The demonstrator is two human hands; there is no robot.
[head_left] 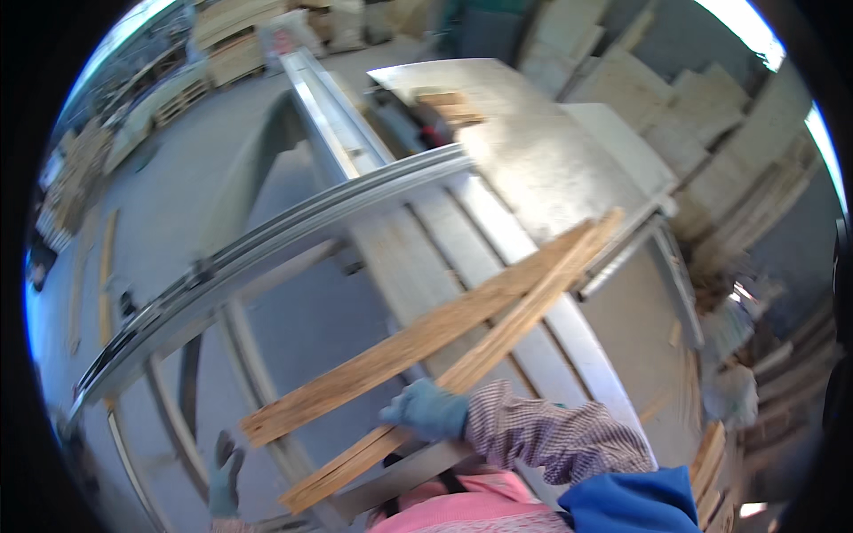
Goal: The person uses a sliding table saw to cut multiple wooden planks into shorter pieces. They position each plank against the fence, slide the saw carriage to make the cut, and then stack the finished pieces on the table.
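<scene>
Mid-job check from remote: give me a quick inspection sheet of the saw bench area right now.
Surface: metal saw table, mostly bare.
Job's things: long wooden strips lying diagonally across the sliding rails.
Clutter: short wood offcuts at the table's far end.
Hands: gloved right hand on the strips; gloved left hand low, apart from them, holding nothing.
Cables: nothing seen.
Surroundings: stacked boards to the right, pallets far left, concrete floor.

Steel saw desk (533, 169) across the middle, long metal rail (267, 240) slanting over the grey floor (169, 186). Short wood offcuts (449, 107) on the far end of the desk. Stacked boards (640, 80) along the wall, pallets (191, 89) far left.
</scene>
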